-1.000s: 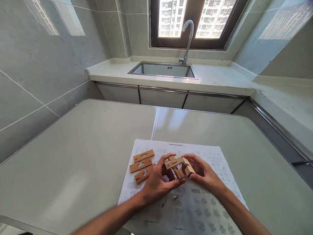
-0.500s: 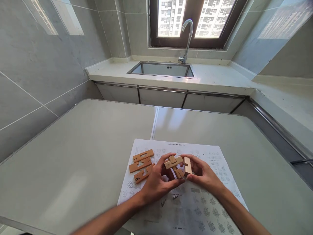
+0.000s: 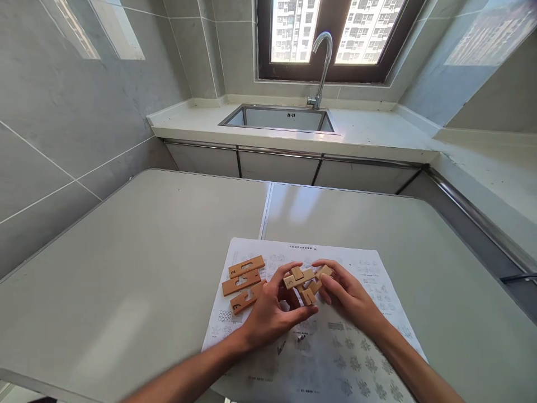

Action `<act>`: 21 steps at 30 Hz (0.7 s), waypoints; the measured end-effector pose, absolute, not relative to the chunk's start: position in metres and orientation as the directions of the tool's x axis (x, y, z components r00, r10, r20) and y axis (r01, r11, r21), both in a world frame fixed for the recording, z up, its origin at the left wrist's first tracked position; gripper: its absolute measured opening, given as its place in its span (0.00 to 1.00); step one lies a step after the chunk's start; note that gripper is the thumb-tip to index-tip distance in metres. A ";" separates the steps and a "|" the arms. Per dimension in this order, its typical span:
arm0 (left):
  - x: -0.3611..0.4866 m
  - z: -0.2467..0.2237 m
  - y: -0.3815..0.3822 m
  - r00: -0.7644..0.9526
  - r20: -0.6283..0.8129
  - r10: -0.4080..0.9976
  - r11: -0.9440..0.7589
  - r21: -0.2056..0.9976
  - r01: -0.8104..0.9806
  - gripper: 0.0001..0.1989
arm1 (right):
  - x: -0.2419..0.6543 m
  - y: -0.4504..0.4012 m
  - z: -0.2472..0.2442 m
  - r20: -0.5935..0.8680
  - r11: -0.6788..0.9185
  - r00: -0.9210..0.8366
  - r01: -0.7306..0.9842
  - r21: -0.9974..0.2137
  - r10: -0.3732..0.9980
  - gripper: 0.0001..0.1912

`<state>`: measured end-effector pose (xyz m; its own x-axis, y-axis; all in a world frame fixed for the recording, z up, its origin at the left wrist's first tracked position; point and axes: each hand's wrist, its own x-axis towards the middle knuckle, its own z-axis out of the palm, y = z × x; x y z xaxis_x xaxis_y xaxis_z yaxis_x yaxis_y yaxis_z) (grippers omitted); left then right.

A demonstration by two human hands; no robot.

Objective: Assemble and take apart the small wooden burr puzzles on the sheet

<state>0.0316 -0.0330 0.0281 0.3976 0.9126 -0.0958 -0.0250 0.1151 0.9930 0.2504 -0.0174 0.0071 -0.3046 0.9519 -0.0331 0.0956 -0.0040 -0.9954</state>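
Over the printed sheet [image 3: 335, 330], my left hand [image 3: 268, 313] grips a small assembly of interlocking wooden puzzle pieces [image 3: 298, 278], its thumb below and fingers above. One piece of it bears a number on its end. My right hand [image 3: 350, 294] pinches another notched wooden puzzle piece [image 3: 325, 273] between thumb and fingers, set against the assembly's right side; whether it is seated in a notch I cannot tell. Left of my left hand lie flat slotted wooden pieces: an upper one [image 3: 246, 267], a middle one [image 3: 240, 282] and a lower one [image 3: 241, 302], partly covered by the hand.
The sheet lies on a pale table [image 3: 126, 268] with a seam [image 3: 265, 210] down its middle. A tiny metallic-looking bit [image 3: 301, 337] is on the paper below my hands. Beyond the table stand a counter [image 3: 369, 126], a sink [image 3: 277, 117] and a faucet [image 3: 322, 67].
My right hand has turned the wooden piece from upright to slanting and brought it against the assembly. My left hand has stayed nearly still.
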 end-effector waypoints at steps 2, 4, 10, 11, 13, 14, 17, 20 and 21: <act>0.032 0.028 -0.032 0.392 -0.098 0.915 0.116 0.993 -0.021 0.37 | 0.250 -0.018 0.003 -0.002 0.038 -0.296 0.126 -0.991 0.955 0.25; 0.032 0.027 -0.032 0.369 -0.099 0.924 0.111 0.994 -0.011 0.37 | 0.249 -0.019 -0.003 0.052 0.100 -0.274 0.165 -0.981 0.960 0.24; 0.033 0.023 -0.031 0.335 -0.175 0.926 0.192 0.981 -0.019 0.38 | 0.244 -0.024 -0.008 0.294 0.351 -0.214 0.323 -0.879 0.932 0.10; 0.033 0.022 -0.031 0.338 -0.174 0.925 0.192 0.981 -0.020 0.38 | 0.242 -0.025 -0.006 0.336 0.397 -0.226 0.332 -0.856 0.914 0.09; 0.034 0.020 -0.031 0.337 -0.157 0.928 0.171 0.985 -0.011 0.38 | 0.240 -0.026 -0.002 0.406 0.467 -0.238 0.334 -0.819 0.882 0.09; 0.035 0.020 -0.031 0.331 -0.145 0.932 0.154 0.988 -0.001 0.37 | 0.239 -0.026 0.000 0.427 0.483 -0.229 0.338 -0.808 0.875 0.09; 0.036 0.021 -0.031 0.306 -0.103 0.947 0.091 0.994 0.052 0.35 | 0.237 -0.027 0.003 0.450 0.486 -0.184 0.364 -0.795 0.874 0.11; 0.036 0.021 -0.030 0.304 -0.064 0.950 0.036 0.995 0.097 0.33 | 0.238 -0.028 0.004 0.492 0.518 -0.173 0.394 -0.759 0.853 0.12; 0.036 0.021 -0.030 0.307 -0.051 0.950 0.019 0.994 0.107 0.33 | 0.238 -0.029 0.004 0.511 0.538 -0.182 0.405 -0.739 0.840 0.13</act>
<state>0.0358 -0.0300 0.0206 0.3065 0.9505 -0.0513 0.1074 0.0190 0.9940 0.2382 -0.0290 0.0044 -0.1824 0.8400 0.5110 0.4055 0.5377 -0.7392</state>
